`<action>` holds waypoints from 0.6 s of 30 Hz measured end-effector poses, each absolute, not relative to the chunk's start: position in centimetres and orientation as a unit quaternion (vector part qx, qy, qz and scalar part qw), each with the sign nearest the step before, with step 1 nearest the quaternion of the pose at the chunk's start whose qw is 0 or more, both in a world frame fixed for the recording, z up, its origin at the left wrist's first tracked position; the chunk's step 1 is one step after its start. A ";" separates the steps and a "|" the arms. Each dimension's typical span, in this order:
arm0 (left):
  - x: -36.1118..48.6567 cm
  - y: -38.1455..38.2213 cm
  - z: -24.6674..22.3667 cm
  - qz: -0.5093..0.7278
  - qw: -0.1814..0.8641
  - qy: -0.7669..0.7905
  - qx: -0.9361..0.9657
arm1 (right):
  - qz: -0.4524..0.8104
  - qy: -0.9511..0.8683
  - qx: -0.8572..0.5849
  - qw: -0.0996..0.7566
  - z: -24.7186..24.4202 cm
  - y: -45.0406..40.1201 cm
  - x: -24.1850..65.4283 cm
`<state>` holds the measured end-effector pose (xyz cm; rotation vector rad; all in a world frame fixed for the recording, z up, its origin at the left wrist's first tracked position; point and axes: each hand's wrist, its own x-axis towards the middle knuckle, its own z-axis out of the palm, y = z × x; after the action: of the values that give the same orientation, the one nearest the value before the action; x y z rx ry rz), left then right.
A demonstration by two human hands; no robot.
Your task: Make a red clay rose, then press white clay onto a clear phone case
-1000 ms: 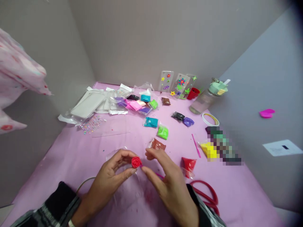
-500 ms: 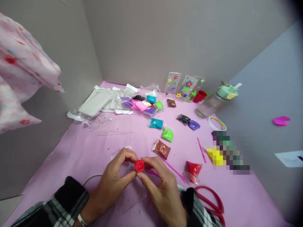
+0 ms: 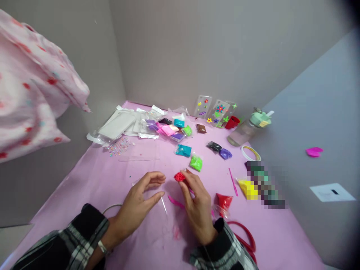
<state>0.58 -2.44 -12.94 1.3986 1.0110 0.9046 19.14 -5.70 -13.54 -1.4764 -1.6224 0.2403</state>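
Observation:
Between the thumb and fingers of my right hand [image 3: 197, 204] is a small red clay rose [image 3: 179, 176], its spiral petals facing up. My left hand [image 3: 140, 202] is empty, with thumb and fingers apart, a short way left of the rose. Below the hands lies a clear plastic sheet or case [image 3: 160, 228], its outline hard to make out. A pink modelling tool [image 3: 176, 201] rests between the hands. Behind my right fingers, the brown clay packet is mostly hidden. An opened bag of red clay [image 3: 224, 203] sits right of my right hand.
Red-handled scissors [image 3: 247, 234] lie by my right sleeve. Farther back are packets of teal [image 3: 183, 150] and green clay [image 3: 196, 163], loose gems [image 3: 119, 146], and decorated clear cases [image 3: 219, 112] against the wall. A bottle [image 3: 244, 129] and tape roll [image 3: 251, 153] stand at right.
My left hand has let go of the rose and opened. My right hand has carried the rose away to the right and slightly farther from me. The view has shifted a little.

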 end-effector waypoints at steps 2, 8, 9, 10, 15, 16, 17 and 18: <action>0.6 -2.4 -12.8 0.396 0.573 0.408 0.590 | 0.134 -0.668 -0.576 0.452 -13.5 -5.9 18.4; 0.5 -2.3 -12.5 0.426 0.561 0.376 0.602 | 0.204 -0.676 -0.529 0.470 -13.6 -6.6 17.2; 0.5 -2.2 -12.5 0.430 0.559 0.374 0.603 | 0.218 -0.671 -0.526 0.475 -13.6 -6.7 17.1; 0.5 -2.2 -12.5 0.433 0.557 0.371 0.604 | 0.236 -0.664 -0.522 0.480 -13.5 -6.7 17.1; 0.6 -2.1 -12.6 0.454 0.545 0.374 0.597 | 0.306 -0.643 -0.510 0.482 -13.4 -6.6 16.7; 0.5 -2.0 -12.5 0.463 0.540 0.380 0.592 | 0.307 -0.642 -0.513 0.480 -13.4 -6.5 16.6; 0.4 -1.8 -12.5 0.472 0.534 0.387 0.586 | 0.305 -0.641 -0.517 0.478 -13.5 -6.5 16.5; 0.3 -1.5 -12.5 0.483 0.527 0.395 0.578 | 0.302 -0.640 -0.522 0.476 -13.5 -6.5 16.4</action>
<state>0.25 -1.50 -12.47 1.3812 0.9439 1.1541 16.40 -6.53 -13.53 -1.2754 -1.5649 0.7389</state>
